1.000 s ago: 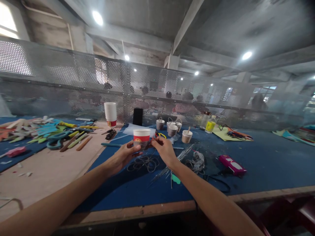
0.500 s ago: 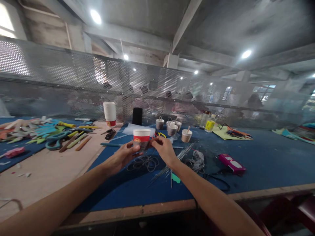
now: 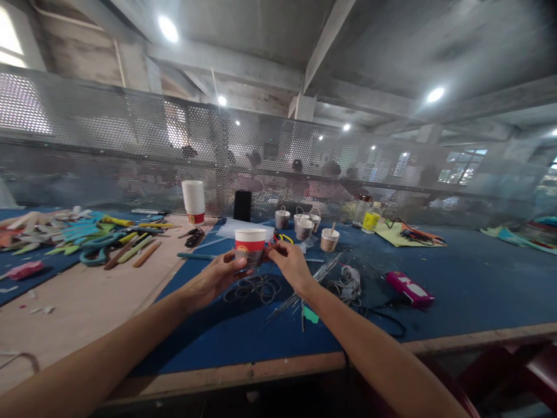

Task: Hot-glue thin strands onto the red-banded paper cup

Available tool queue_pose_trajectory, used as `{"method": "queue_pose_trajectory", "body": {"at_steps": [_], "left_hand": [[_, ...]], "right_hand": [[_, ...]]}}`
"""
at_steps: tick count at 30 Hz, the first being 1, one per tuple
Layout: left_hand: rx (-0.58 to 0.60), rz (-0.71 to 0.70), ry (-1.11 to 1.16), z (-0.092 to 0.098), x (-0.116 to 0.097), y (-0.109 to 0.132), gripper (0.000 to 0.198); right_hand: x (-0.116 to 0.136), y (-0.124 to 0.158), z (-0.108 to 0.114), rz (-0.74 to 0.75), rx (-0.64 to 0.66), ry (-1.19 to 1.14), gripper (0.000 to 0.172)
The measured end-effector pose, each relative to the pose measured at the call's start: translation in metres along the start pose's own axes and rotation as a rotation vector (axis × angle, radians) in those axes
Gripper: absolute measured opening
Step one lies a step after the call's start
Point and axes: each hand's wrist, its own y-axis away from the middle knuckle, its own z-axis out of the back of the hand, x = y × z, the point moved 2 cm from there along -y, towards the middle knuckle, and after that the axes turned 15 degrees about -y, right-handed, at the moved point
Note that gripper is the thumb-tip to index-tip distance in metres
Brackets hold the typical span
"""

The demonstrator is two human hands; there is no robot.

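A paper cup (image 3: 250, 237) with a white rim and a red band is held upright above the table in my left hand (image 3: 224, 270), thumb on its front and fingers around its lower side. The cup's lower part looks grey, as if wound with cord. At its right side, my right hand (image 3: 287, 261) has its fingertips pinched together; what they hold is too small to make out. Below both hands lies a loose coil of grey cord (image 3: 256, 289). A bundle of thin metal wires (image 3: 296, 299) rests beneath my right wrist.
Several grey-covered cups with handles (image 3: 304, 229) stand behind, beside a cup holding a stick (image 3: 329, 240). A stack of paper cups (image 3: 194, 203) and a dark phone (image 3: 242, 206) are at the back. Scissors (image 3: 98, 248) lie left; a magenta device (image 3: 409, 289) lies right.
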Motion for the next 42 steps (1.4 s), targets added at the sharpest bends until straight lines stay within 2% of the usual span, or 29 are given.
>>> {"method": "queue_pose_trajectory", "body": {"at_steps": [11,23,31,36,39,42], "left_hand": [[-0.012,0.006,-0.004,-0.0015,-0.0007,0.0012,0.053],[0.008,0.0,0.001,0.0011,0.0017,-0.0005,0.048],[-0.059,0.002,-0.093,-0.0043,-0.0062,0.0009,0.045],[-0.196,-0.005,-0.078,-0.0023,-0.0038,-0.0017,0.039],[-0.168,-0.002,-0.079,-0.0023,-0.0031,-0.0026,0.032],[-0.139,-0.007,-0.069,-0.0044,-0.005,-0.0018,0.035]], "right_hand": [[-0.0037,-0.0014,0.0011,0.0,-0.011,-0.001,0.02],[-0.0046,-0.0018,0.0007,-0.017,-0.004,-0.033,0.02],[-0.006,-0.0017,0.0022,0.005,-0.03,0.021,0.022],[-0.0061,-0.0021,0.0034,0.043,-0.066,0.077,0.023],[-0.0058,-0.001,0.0037,0.049,-0.058,0.091,0.024],[-0.0043,0.0014,0.0023,0.065,-0.049,0.121,0.025]]}}
